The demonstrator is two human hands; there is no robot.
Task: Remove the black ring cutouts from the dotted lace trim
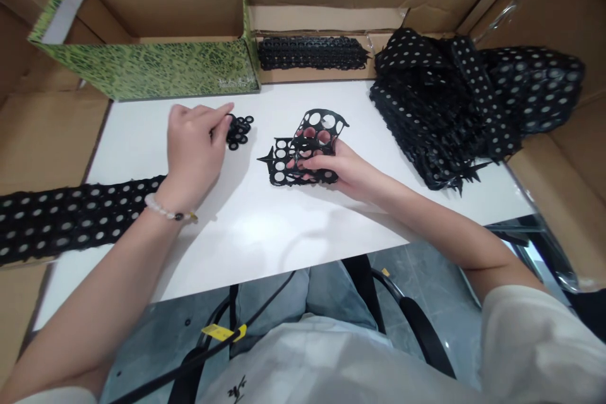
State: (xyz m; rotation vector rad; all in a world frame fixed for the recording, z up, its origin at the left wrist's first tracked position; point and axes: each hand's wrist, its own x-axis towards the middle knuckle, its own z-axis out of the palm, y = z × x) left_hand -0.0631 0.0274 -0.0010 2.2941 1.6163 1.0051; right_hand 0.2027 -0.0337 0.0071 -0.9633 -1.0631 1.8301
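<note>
The left hand (192, 145) reaches forward, palm down, pinched closed on black rings (239, 130) at its fingertips. The right hand (326, 167) grips a perforated black sheet (290, 164) from beneath; the sheet lies crosswise, its spike pointing left beyond the grip.

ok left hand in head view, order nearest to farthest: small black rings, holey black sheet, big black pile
1. Small black rings: touching the left hand, on its right.
2. Holey black sheet: mid-table, in the right hand.
3. Big black pile: far right.

We see the small round black rings (240, 129) only in part — the left hand (194, 151) hides some of them.
</note>
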